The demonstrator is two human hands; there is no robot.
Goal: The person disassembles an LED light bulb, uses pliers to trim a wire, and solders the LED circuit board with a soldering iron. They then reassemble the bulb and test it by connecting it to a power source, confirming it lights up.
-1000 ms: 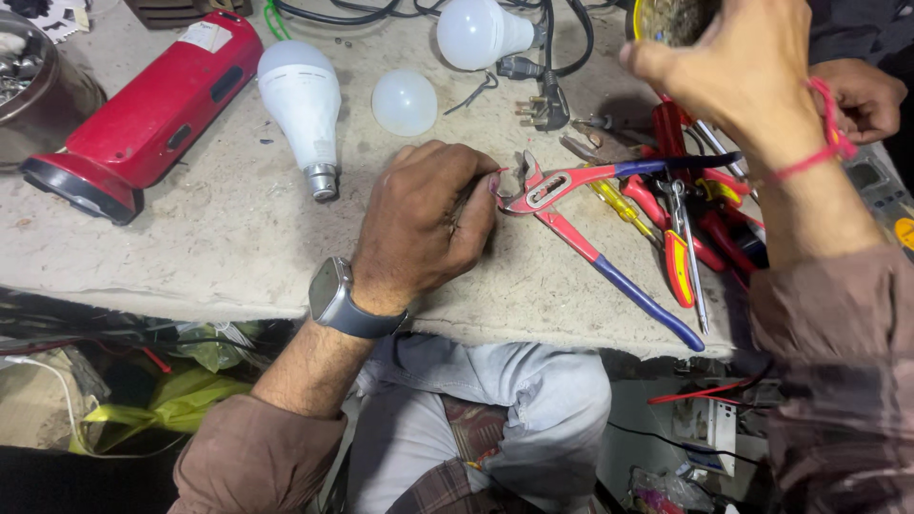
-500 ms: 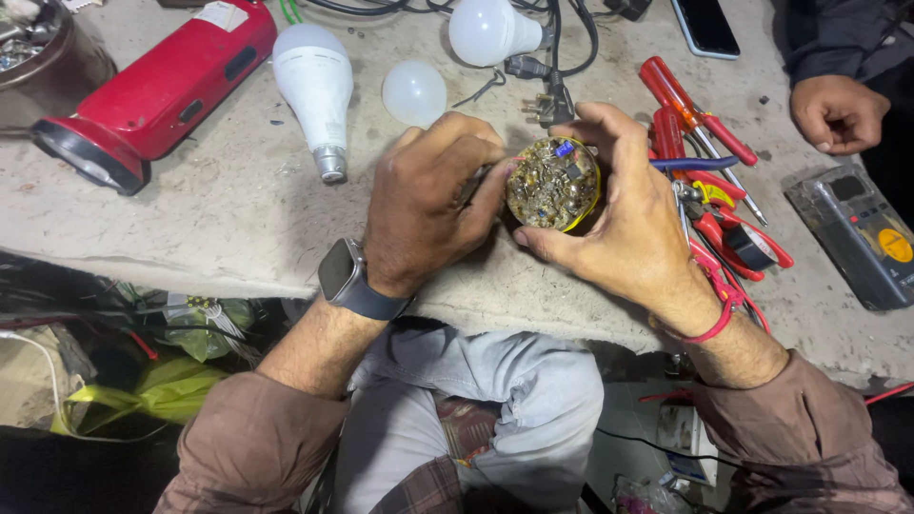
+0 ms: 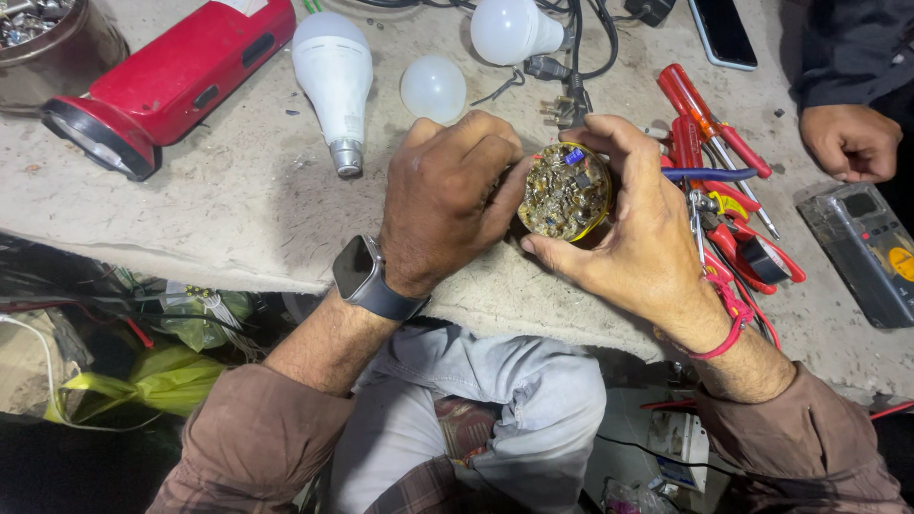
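Observation:
My right hand (image 3: 636, 233) cups a small round yellow tin (image 3: 566, 190) filled with tiny electronic parts, held just above the worktop's front edge. My left hand (image 3: 447, 195), with a smartwatch on the wrist, curls beside the tin; its fingertips touch the tin's left rim and reach into the parts. Whether it pinches a part is hidden by the fingers. A white bulb (image 3: 333, 71) with a metal base lies to the upper left, and a round white bulb dome (image 3: 433, 88) lies next to it.
A red torch (image 3: 171, 81) lies at the far left beside a metal bowl (image 3: 57, 48). Red-handled pliers and screwdrivers (image 3: 724, 190) lie right of my hands. A multimeter (image 3: 871, 252), a phone (image 3: 724, 30), cables and another person's hand (image 3: 849, 141) sit at right.
My right hand came down from the upper right with the tin and now holds it beside my left hand, whose fingers moved onto the tin's rim.

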